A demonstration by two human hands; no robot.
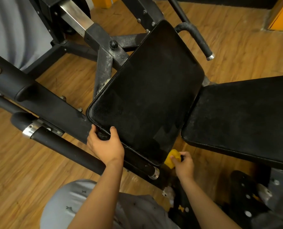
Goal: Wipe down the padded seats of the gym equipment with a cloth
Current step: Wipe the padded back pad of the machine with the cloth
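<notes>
A black padded seat (147, 90) of a gym machine fills the middle of the view, with damp streaks near its close end. My left hand (105, 143) grips the seat's near left edge, thumb on top. My right hand (182, 164) holds a bunched yellow cloth (171, 158) against the seat's near right corner, in the gap beside a second black pad (246, 119) that lies to the right.
Black frame bars and a padded roller (43, 103) run across the left. A foam handle with a chrome cap (198, 40) sticks out at the upper right. Wood-look floor (30, 171) surrounds the machine. Bolted metal parts (253, 200) sit at the lower right.
</notes>
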